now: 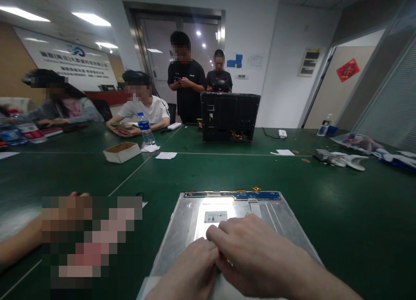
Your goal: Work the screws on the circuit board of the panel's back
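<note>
A flat silver metal panel [178, 226], like the back of a display, lies in front of me. A narrow blue circuit board [214, 196] runs along its far edge, with a pale flat cable [255, 208] coming off it. My left hand [196, 259] is low over the near middle of the panel, fingers curled and mostly hidden. Over and against it, my right hand [250, 243] is closed, knuckles up. A small orange-red bit [221, 253] shows between the hands; the rest of that item is hidden.
Another person's arm [19, 248] reaches in at left, the area beside it pixelated. Across the green table [208, 174] stand an open white box [121, 153], a water bottle [146, 128] and a black equipment housing [230, 118]. White-handled tools [347, 160] lie at right. Several people are beyond.
</note>
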Tool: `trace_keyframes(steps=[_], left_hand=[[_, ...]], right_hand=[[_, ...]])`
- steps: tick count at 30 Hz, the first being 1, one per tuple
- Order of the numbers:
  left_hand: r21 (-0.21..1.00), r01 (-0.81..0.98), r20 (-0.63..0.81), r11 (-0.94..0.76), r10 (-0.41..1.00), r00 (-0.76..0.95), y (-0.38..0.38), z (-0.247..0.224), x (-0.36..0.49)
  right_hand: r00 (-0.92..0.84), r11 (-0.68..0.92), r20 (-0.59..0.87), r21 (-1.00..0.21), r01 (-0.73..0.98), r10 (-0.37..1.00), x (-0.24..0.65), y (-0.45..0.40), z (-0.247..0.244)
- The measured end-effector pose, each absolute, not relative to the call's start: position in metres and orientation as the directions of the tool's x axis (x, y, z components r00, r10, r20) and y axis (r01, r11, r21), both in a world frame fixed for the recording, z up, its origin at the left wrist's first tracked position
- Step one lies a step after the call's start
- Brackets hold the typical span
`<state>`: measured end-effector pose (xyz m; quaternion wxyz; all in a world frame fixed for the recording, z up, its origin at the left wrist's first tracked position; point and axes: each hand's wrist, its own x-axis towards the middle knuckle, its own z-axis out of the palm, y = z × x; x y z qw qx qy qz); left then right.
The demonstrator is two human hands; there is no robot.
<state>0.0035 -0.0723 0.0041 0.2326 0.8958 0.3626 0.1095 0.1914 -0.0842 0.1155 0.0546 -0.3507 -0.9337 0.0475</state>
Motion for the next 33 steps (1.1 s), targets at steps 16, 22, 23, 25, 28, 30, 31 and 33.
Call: trace_keyframes(steps=[16,22,23,25,28,30,31,33], left_hand=[[0.514,0.568,0.048,-0.643,0.682,0.730,-0.0713,-0.0004,0.0021],[0.513,0.557,0.051,-0.653,0.671,0.739,-0.0690,0.0011,0.0042],[0.512,0.558,0.050,-0.654,0.671,0.740,-0.0693,0.0016,0.0044],[0.509,0.558,0.048,-0.656,0.668,0.742,-0.0704,0.0024,0.0043],[0.505,0.566,0.037,-0.652,0.671,0.741,-0.0721,0.0025,0.0033],[0.501,0.574,0.032,-0.648,0.676,0.736,-0.0725,0.0017,0.0026],[0.500,0.575,0.031,-0.647,0.677,0.735,-0.0725,0.0012,0.0024],[0.503,0.572,0.038,-0.648,0.677,0.735,-0.0722,0.0005,0.0019]], right_hand=[[-0.747,0.755,0.110,-0.079,0.651,0.656,0.1929,-0.0852,0.1141],[-0.733,0.737,0.073,-0.095,0.670,0.676,0.1941,-0.0838,0.1161],[-0.723,0.726,0.072,-0.088,0.682,0.687,0.1937,-0.0831,0.1152],[-0.703,0.707,0.075,-0.073,0.703,0.707,0.1929,-0.0816,0.1134],[-0.697,0.701,0.076,-0.053,0.711,0.713,0.1918,-0.0807,0.1123],[-0.707,0.711,0.081,-0.049,0.701,0.703,0.1915,-0.0812,0.1130],[-0.715,0.719,0.085,-0.052,0.693,0.694,0.1916,-0.0817,0.1137],[-0.731,0.737,0.092,-0.070,0.672,0.676,0.1922,-0.0825,0.1154]])
